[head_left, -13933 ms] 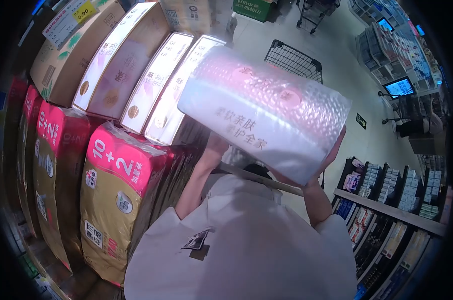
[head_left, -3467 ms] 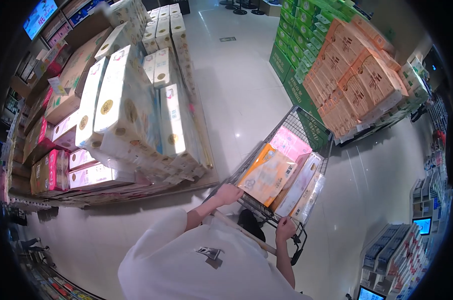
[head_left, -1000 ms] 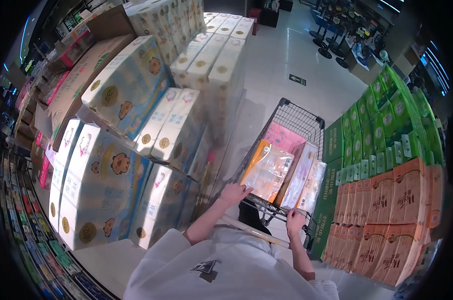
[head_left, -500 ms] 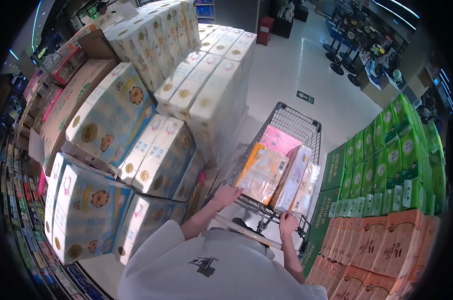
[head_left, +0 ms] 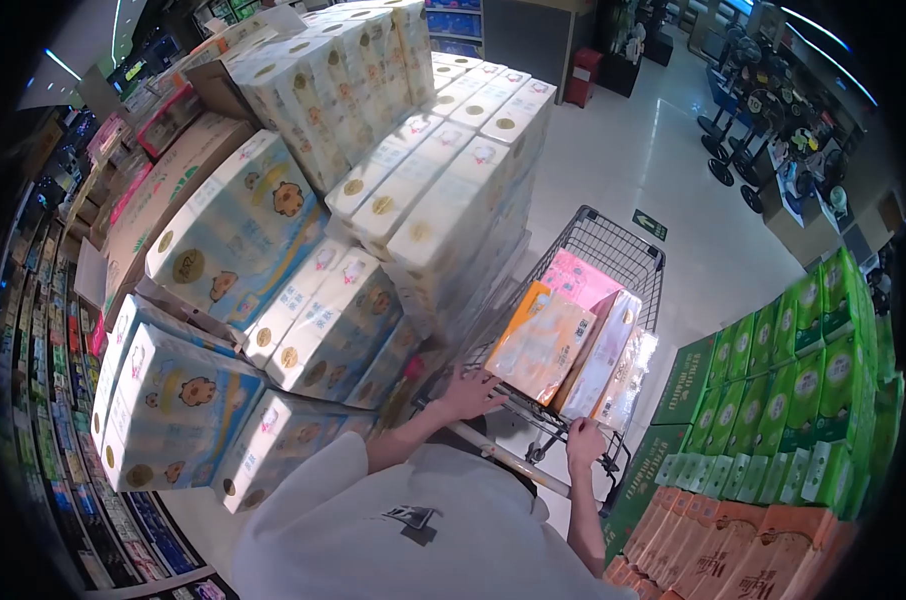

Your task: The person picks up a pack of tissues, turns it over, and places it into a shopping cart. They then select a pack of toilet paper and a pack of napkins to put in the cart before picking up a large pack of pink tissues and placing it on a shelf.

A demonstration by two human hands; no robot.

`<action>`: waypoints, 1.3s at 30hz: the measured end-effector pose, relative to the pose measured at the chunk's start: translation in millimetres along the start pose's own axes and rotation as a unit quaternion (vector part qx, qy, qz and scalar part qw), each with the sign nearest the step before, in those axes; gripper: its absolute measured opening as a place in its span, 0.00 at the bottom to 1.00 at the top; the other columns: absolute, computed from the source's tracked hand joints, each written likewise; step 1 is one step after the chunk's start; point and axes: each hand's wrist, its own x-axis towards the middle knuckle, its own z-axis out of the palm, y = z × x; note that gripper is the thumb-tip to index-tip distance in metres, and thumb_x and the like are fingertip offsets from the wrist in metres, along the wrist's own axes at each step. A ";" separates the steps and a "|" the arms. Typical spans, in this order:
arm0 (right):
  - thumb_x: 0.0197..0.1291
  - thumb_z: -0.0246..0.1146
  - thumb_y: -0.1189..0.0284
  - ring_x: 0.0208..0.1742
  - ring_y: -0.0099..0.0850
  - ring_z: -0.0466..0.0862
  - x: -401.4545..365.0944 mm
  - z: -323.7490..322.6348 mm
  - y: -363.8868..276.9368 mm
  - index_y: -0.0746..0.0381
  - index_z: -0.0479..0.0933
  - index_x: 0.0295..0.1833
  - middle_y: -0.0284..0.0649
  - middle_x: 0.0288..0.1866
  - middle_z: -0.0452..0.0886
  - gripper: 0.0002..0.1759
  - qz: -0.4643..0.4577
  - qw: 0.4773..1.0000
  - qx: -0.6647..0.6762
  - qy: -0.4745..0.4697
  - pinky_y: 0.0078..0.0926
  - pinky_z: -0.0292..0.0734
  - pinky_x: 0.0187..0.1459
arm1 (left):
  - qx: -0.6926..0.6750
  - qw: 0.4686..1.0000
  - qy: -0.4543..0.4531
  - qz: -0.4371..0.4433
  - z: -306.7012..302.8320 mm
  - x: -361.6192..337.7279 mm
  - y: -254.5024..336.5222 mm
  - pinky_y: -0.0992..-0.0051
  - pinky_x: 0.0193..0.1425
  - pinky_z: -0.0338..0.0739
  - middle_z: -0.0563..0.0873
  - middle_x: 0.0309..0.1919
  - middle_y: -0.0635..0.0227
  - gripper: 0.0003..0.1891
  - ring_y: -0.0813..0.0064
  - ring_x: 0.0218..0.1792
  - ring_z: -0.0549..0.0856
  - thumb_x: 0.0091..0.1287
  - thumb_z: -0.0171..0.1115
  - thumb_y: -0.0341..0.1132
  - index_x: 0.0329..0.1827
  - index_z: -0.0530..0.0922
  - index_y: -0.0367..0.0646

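Observation:
A dark wire shopping cart (head_left: 645, 268) stands in front of me, with a pale handlebar (head_left: 513, 459) close to my body. In its basket lie an orange-and-clear wrapped pack (head_left: 541, 343), a pink pack (head_left: 585, 280), a pale lilac-white pack (head_left: 603, 357) and a shiny clear-wrapped pack (head_left: 628, 382). At the basket's rear left corner, my left hand (head_left: 470, 392) has its fingers spread, holding nothing. My right hand (head_left: 585, 441) is closed at the basket's rear rim, just behind the packs; its fingertips are partly hidden.
Large stacks of white wrapped tissue packs (head_left: 453, 170) rise along the left, close to the cart. Green packs (head_left: 773, 365) and orange packs (head_left: 733, 555) are piled at right. Ahead runs a shiny floor (head_left: 618, 150) with a green arrow sign (head_left: 650, 224); several fans (head_left: 738, 150) stand beyond.
My left hand has spread its fingers and shifted slightly right. The right hand stays closed at the rear rim. The view has swung a little left, so the cart appears farther right.

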 end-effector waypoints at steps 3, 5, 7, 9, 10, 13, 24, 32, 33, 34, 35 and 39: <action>0.68 0.52 0.55 0.33 0.52 0.87 18.0 3.4 -2.9 0.59 0.86 0.36 0.51 0.30 0.86 0.23 -0.008 1.000 0.015 0.008 0.51 0.79 0.39 | 0.027 0.999 -0.012 0.019 1.9 9.6 -8.0 0.30 0.76 0.42 0.73 0.70 0.59 0.38 0.55 0.73 0.71 0.70 0.49 0.70 0.76 0.66 0.57; 0.67 0.53 0.55 0.34 0.51 0.87 28.2 1.4 -4.1 0.59 0.87 0.36 0.50 0.30 0.87 0.22 -0.012 1.000 0.019 0.006 0.50 0.79 0.38 | -0.020 0.999 -0.042 -0.007 3.5 25.9 -11.2 0.30 0.77 0.42 0.73 0.70 0.58 0.39 0.56 0.74 0.70 0.69 0.50 0.71 0.76 0.67 0.58; 0.67 0.54 0.56 0.34 0.50 0.87 40.0 -3.1 -10.9 0.59 0.87 0.37 0.48 0.30 0.87 0.21 -0.013 1.000 0.020 -0.004 0.50 0.79 0.38 | -0.054 0.996 -0.065 -0.026 -2.6 42.5 -10.7 0.31 0.77 0.42 0.73 0.70 0.58 0.39 0.57 0.74 0.69 0.68 0.51 0.71 0.75 0.67 0.58; 0.67 0.54 0.56 0.34 0.50 0.87 51.5 -6.6 -14.5 0.59 0.87 0.37 0.48 0.30 0.87 0.21 -0.017 1.000 0.019 -0.014 0.50 0.79 0.38 | -0.076 0.993 -0.087 -0.038 -7.6 53.0 -13.2 0.31 0.77 0.41 0.73 0.70 0.58 0.38 0.57 0.75 0.68 0.68 0.51 0.71 0.75 0.68 0.58; 0.66 0.54 0.55 0.34 0.50 0.87 56.0 -6.5 -16.4 0.58 0.87 0.38 0.48 0.30 0.87 0.22 -0.018 0.999 0.018 -0.020 0.50 0.79 0.38 | -0.077 0.993 -0.086 -0.037 -9.3 56.4 -14.0 0.31 0.77 0.41 0.73 0.70 0.58 0.38 0.57 0.75 0.68 0.68 0.51 0.71 0.75 0.68 0.58; 0.68 0.52 0.55 0.35 0.51 0.87 72.6 -2.9 -20.8 0.57 0.87 0.36 0.49 0.30 0.87 0.22 -0.021 0.999 -0.005 -0.024 0.50 0.79 0.40 | -0.084 0.993 -0.074 -0.038 -15.5 70.0 -15.8 0.31 0.77 0.41 0.72 0.71 0.58 0.37 0.57 0.75 0.67 0.68 0.52 0.70 0.73 0.69 0.58; 0.65 0.59 0.74 0.55 0.50 0.83 154.7 -9.3 -44.4 0.59 0.76 0.62 0.50 0.55 0.82 0.20 -0.208 0.961 0.000 -0.182 0.44 0.79 0.56 | -0.180 0.857 0.471 -0.106 -121.3 49.5 -18.4 0.49 0.77 0.58 0.64 0.72 0.49 0.33 0.47 0.72 0.66 0.58 0.77 0.35 0.66 0.71 0.44; 0.72 0.61 0.65 0.62 0.36 0.81 189.6 -11.5 -181.4 0.61 0.71 0.69 0.41 0.66 0.79 0.24 -0.203 0.870 0.298 -0.335 0.34 0.76 0.61 | -0.228 0.773 0.534 -0.254 -155.7 57.7 -72.2 0.58 0.77 0.60 0.55 0.75 0.47 0.65 0.50 0.75 0.61 0.44 0.88 0.40 0.78 0.45 0.39; 0.73 0.61 0.64 0.63 0.34 0.80 191.5 -19.0 -206.7 0.60 0.71 0.70 0.40 0.67 0.77 0.24 -0.199 0.851 0.336 -0.351 0.34 0.75 0.61 | -0.270 0.768 0.523 -0.253 -154.7 60.3 -77.1 0.59 0.78 0.58 0.55 0.75 0.46 0.66 0.51 0.75 0.61 0.43 0.88 0.41 0.79 0.45 0.39; 0.74 0.60 0.62 0.64 0.35 0.80 196.0 -27.2 -230.9 0.59 0.69 0.72 0.39 0.69 0.75 0.26 -0.191 0.833 0.362 -0.373 0.34 0.75 0.62 | -0.280 0.763 0.525 -0.253 -149.9 64.5 -81.4 0.59 0.78 0.59 0.56 0.75 0.47 0.67 0.51 0.75 0.62 0.43 0.88 0.40 0.79 0.44 0.39; 0.75 0.59 0.59 0.65 0.35 0.80 199.5 -35.6 -256.0 0.58 0.67 0.73 0.39 0.71 0.73 0.27 -0.182 0.812 0.390 -0.393 0.35 0.75 0.62 | -0.289 0.759 0.526 -0.253 -143.2 70.9 -85.5 0.59 0.78 0.60 0.58 0.74 0.47 0.68 0.52 0.74 0.63 0.43 0.88 0.39 0.79 0.42 0.39; 0.74 0.57 0.48 0.72 0.42 0.73 206.8 -57.6 -338.2 0.53 0.50 0.82 0.46 0.81 0.56 0.41 -0.106 0.748 0.476 -0.449 0.44 0.75 0.66 | -0.397 0.697 0.544 -0.247 -151.7 90.6 -92.4 0.59 0.76 0.63 0.70 0.67 0.49 0.60 0.52 0.69 0.72 0.45 0.85 0.34 0.78 0.52 0.37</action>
